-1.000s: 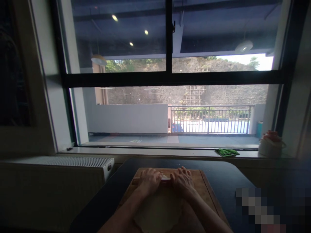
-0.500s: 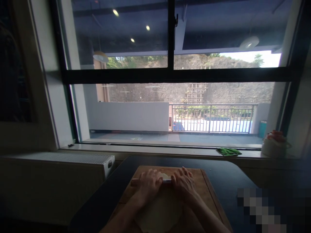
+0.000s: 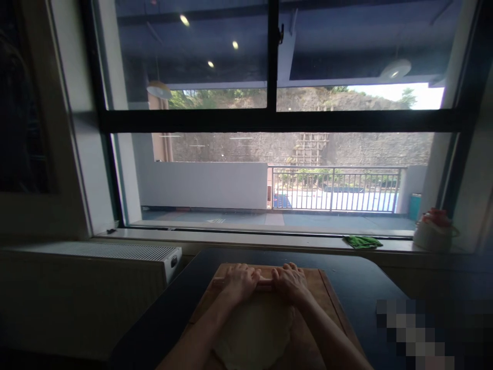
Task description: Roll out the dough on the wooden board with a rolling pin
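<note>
A wooden rolling pin (image 3: 265, 282) lies crosswise near the far end of a wooden board (image 3: 322, 303). My left hand (image 3: 242, 281) is curved over its left part, the pin's end sticking out past the fingers. Over the right part, my right hand (image 3: 289, 280) grips it the same way and hides that end. A wide, pale sheet of rolled-out dough (image 3: 256, 329) spreads from the pin toward me, between my forearms. Its near edge looks uneven.
The board rests on a dark table (image 3: 358, 288) with rounded corners. Beyond it, a green cloth (image 3: 362, 242) and a pale jug with a reddish top (image 3: 434, 231) stand on the windowsill. A white radiator (image 3: 169, 262) is at the left.
Both hands have rolled the pin a little away from me, to the far edge of the dough. The strip of dough seen beyond the pin before no longer shows.
</note>
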### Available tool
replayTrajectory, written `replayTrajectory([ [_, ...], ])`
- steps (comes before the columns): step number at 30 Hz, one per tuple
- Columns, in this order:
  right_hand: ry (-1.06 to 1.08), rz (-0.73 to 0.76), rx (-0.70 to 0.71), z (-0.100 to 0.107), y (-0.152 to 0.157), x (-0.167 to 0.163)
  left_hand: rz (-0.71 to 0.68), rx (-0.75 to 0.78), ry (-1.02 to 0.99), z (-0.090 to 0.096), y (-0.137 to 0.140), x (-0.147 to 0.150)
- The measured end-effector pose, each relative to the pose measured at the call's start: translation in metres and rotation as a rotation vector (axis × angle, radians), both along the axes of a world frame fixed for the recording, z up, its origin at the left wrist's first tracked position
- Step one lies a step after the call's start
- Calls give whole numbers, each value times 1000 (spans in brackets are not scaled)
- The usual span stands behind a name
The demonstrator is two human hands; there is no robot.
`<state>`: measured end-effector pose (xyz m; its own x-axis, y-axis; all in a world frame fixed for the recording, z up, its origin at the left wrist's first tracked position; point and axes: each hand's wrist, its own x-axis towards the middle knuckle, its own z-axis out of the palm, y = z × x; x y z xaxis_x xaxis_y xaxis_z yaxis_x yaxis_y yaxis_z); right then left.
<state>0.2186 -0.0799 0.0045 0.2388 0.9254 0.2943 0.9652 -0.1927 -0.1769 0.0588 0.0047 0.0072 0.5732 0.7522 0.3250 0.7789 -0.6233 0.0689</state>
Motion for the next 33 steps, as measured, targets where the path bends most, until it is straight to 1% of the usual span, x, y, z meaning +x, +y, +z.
replayTrajectory([
  [3, -3, 9, -9, 1, 8, 4, 0, -5, -4, -1, 8, 5],
  [5, -4, 5, 0, -1, 6, 2, -7, -3, -10, -3, 5, 3],
  [9, 19, -26, 60, -12, -16, -8, -57, 27, -54, -11, -18, -13],
  [13, 24, -11, 143, -35, -46, -18, -146, 9, -114, -18, -42, -35],
  [15, 3, 20, 169, -45, -56, -20, -186, -8, -122, -20, -49, -42],
  [17, -6, 38, 171, -48, -58, -19, -207, -23, -114, -20, -50, -44],
  [19, 6, 27, 141, -44, -52, -17, -190, -20, -98, -18, -46, -40],
  [21, 27, 3, 90, -33, -37, -13, -144, -3, -73, -15, -37, -31],
  [24, 28, -23, -5, -13, -11, -5, -75, -6, -28, -8, -17, -13],
  [26, 13, -24, -51, -4, 4, 0, -46, -30, -6, -5, -2, -2],
  [28, 2, -16, -69, -1, 14, 3, -27, -51, 6, -3, 11, 4],
  [30, 2, -15, -68, -1, 18, 5, -19, -61, 15, -4, 16, 7],
  [33, 11, -33, -51, -7, 12, 3, -35, -45, 9, -6, 10, 3],
])
